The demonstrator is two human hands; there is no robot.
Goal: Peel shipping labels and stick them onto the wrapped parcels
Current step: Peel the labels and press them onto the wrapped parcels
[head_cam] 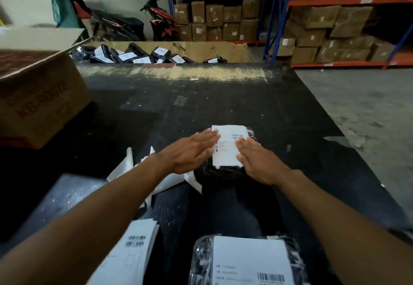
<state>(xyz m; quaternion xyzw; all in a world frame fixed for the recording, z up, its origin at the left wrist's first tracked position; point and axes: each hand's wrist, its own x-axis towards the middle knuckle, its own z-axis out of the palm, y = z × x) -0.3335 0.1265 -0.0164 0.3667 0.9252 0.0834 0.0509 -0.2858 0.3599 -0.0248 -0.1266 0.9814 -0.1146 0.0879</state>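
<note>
Head view: both flat hands, left hand (190,151) and right hand (257,161), press label (225,146) onto parcel (223,170).

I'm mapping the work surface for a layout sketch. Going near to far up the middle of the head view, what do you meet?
Labelled parcel on the lap → parcel under both hands → bare black table → cardboard bin of labelled parcels → shelves of boxes.

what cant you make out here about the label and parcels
Head view, the only one:
- Label text: too small and blurred.
- Black parcel beneath: mostly hidden by label, left hand and right hand.
- Near parcel: cut off by bottom edge.
</note>
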